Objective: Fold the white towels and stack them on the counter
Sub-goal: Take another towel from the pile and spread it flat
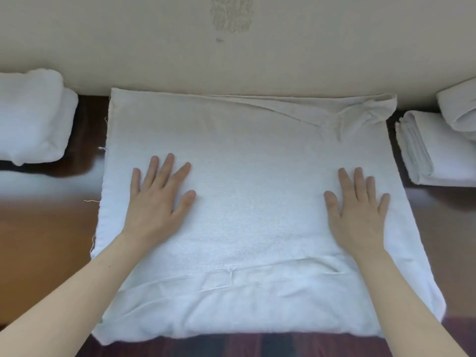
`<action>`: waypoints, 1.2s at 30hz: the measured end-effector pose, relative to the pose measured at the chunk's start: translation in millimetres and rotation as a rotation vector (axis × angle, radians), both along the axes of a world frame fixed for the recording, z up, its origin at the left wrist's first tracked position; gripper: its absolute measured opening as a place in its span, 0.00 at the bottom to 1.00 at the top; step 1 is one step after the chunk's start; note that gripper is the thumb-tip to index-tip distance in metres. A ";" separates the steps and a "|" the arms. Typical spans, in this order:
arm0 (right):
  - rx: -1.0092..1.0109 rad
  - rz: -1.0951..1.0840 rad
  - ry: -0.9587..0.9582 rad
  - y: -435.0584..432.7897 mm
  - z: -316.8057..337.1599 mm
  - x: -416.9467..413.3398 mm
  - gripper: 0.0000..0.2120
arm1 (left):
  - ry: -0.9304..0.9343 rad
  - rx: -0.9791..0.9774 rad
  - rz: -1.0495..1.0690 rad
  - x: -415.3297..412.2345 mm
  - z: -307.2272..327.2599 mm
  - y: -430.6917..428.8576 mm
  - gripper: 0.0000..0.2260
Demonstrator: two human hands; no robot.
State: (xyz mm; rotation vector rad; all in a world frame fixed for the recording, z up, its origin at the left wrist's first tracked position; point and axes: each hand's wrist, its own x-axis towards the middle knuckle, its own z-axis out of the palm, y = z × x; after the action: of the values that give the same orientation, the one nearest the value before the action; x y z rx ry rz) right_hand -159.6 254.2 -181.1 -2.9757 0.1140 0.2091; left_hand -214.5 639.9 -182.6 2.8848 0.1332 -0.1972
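A large white towel (257,155) lies spread flat across the brown wooden counter (43,243), folded over with a loose layer bunched at its far right corner. My left hand (159,199) presses flat on the towel's left half, fingers straight and spread. On the right half my right hand (358,210) lies flat the same way. A folded white towel (33,117) sits at the far left. At the far right is a stack of folded white towels (438,153) with another rolled or folded towel (458,112) on top.
A cream wall (231,47) with a rough patch of damaged surface (231,14) runs right behind the counter. The towel's near edge hangs close to the counter's front edge. Bare wood shows to the left and right of the spread towel.
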 end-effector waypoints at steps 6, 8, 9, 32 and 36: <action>-0.010 -0.066 0.039 -2.1 0.2 -47.6 0.33 | -0.133 -0.034 -0.072 -50.5 8.5 -2.8 0.26; -0.003 -0.052 0.093 -6.4 -3.0 -54.6 0.34 | -0.016 0.049 -0.112 -77.4 2.3 -4.6 0.29; 0.037 -0.046 0.098 -8.7 -2.6 -52.7 0.34 | 0.020 0.079 -0.116 -84.2 -0.4 -4.7 0.29; 0.116 0.198 -0.005 -115.2 22.4 -157.6 0.26 | -0.214 0.018 -0.095 -232.5 7.3 -21.4 0.34; 0.088 0.194 -0.012 -109.9 30.2 -149.1 0.15 | -0.272 -0.026 -0.048 -223.6 6.4 -56.7 0.28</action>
State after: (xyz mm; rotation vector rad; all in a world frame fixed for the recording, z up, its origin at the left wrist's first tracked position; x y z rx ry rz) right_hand -308.6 144.3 -150.9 -2.8980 -0.1815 0.2139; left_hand -438.1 583.2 -176.2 2.8563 0.0117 0.1844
